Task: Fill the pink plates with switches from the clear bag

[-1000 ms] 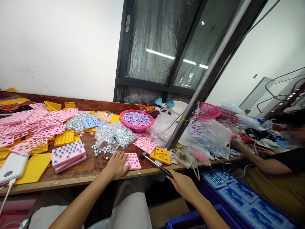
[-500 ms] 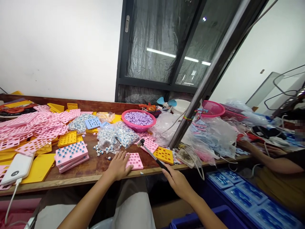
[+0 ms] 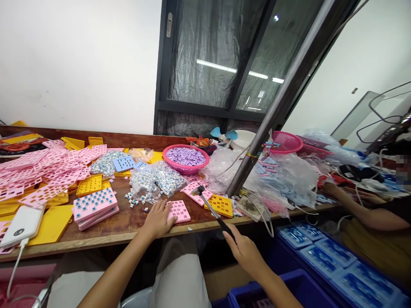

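My left hand [image 3: 158, 220] lies with fingers stretched over the left edge of a pink grid plate [image 3: 178, 211] at the table's front edge, thumb on the plate's near side. In my right hand [image 3: 245, 250] is a small hammer [image 3: 210, 208], gripped by its black handle. Its head is raised, right of that plate and in front of another pink plate [image 3: 195, 190] behind. A yellow grid tray [image 3: 221, 206] sits right of the hammer shaft. Small white and blue pieces [image 3: 144, 188] spill from a clear bag just beyond my left hand.
Left stand stacked pink plates with blue pieces [image 3: 94, 205], a white power bank [image 3: 22, 226] and a pile of pink plates [image 3: 54, 164]. Behind is a pink basket of purple pieces [image 3: 186, 169]. A metal post [image 3: 253, 158] slants at right. A co-worker's arm [image 3: 356, 205] reaches in there.
My right hand has drawn the hammer to the right, away from the pink plate. My left hand stays on the plate. The view has shifted slightly.
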The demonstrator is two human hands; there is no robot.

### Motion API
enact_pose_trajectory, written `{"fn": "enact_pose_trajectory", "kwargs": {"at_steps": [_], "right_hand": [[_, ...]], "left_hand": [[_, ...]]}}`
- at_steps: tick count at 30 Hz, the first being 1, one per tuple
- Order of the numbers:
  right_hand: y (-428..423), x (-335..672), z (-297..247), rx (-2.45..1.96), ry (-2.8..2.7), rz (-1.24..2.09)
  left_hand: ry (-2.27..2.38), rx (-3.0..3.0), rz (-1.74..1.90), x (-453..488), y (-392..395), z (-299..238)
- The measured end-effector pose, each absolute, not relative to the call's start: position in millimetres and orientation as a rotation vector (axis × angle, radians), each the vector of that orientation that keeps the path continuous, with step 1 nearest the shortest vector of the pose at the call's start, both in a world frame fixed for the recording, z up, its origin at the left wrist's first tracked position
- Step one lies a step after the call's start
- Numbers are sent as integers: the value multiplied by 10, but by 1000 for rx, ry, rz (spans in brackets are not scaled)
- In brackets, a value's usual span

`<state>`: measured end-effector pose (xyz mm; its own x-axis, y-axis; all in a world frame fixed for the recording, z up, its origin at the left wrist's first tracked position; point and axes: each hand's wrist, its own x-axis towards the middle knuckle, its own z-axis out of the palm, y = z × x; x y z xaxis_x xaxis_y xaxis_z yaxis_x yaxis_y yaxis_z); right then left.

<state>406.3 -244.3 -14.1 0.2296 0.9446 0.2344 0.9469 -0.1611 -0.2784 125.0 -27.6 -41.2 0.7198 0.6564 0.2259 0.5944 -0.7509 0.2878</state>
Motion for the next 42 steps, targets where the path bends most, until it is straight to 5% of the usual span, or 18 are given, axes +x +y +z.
{"fn": "enact_pose_trajectory", "kwargs": {"at_steps": [42], "right_hand": [[-2651,3711,-93,-2009,-1803,13]], "left_hand": [[1215,2728,495,1275,-96,-214]]}}
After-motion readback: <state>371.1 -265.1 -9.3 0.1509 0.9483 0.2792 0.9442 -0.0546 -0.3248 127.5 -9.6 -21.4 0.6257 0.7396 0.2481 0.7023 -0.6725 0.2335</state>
